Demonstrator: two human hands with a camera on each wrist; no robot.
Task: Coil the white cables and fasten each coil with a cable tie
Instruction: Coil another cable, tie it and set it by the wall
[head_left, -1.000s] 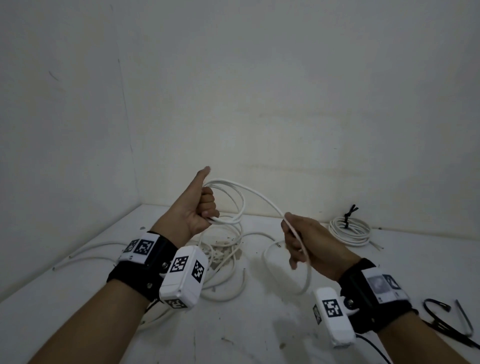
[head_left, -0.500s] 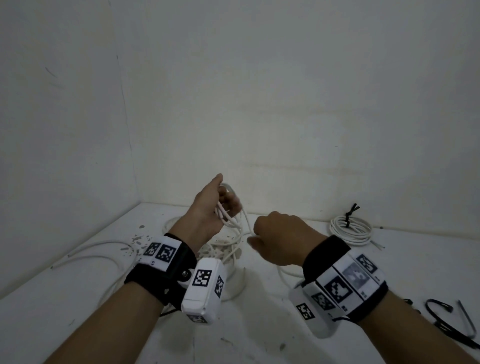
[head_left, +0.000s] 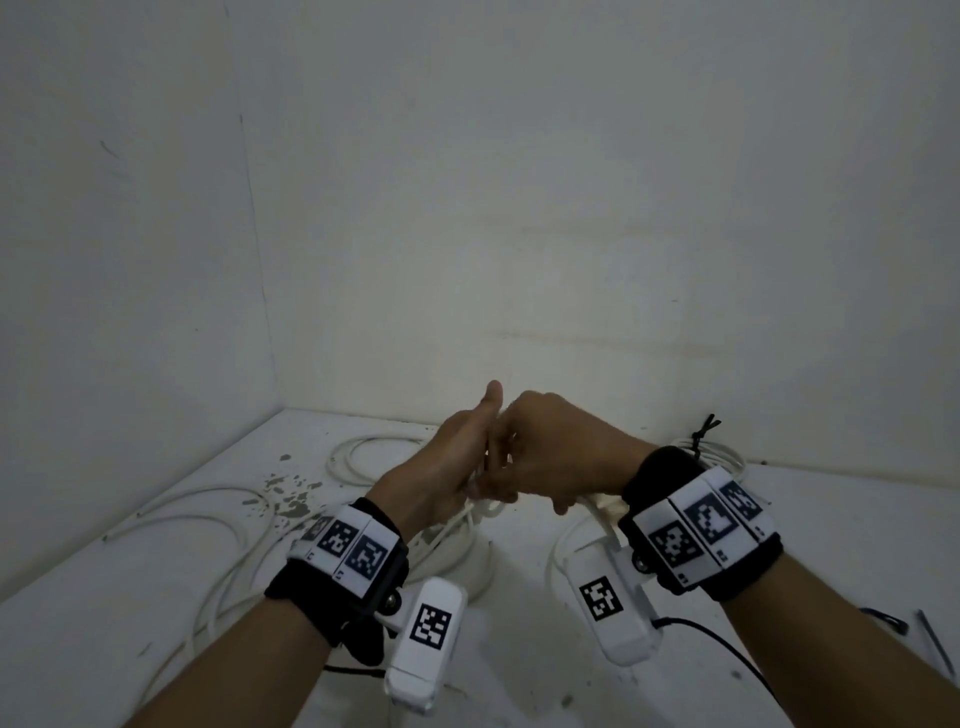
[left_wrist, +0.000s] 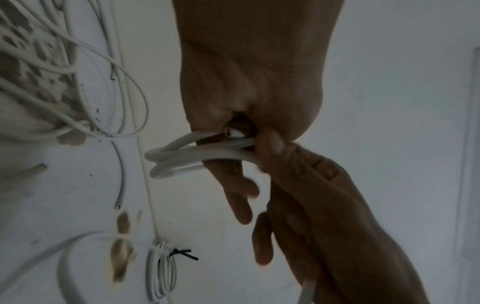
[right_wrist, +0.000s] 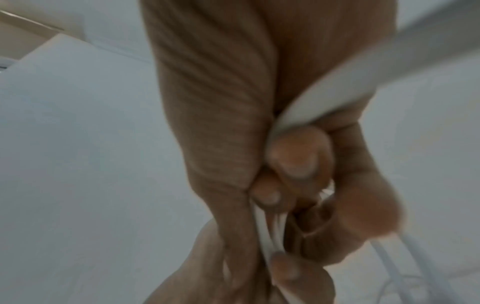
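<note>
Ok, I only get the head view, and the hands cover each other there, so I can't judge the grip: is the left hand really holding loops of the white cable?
Observer: Yes. In the left wrist view, several loops of the white cable are bunched in the left hand and stick out beside its palm.
Operator: And the right hand?
Observer: The right wrist view shows the right hand with its fingers curled round a strand of that cable, which runs out across the palm.
</note>
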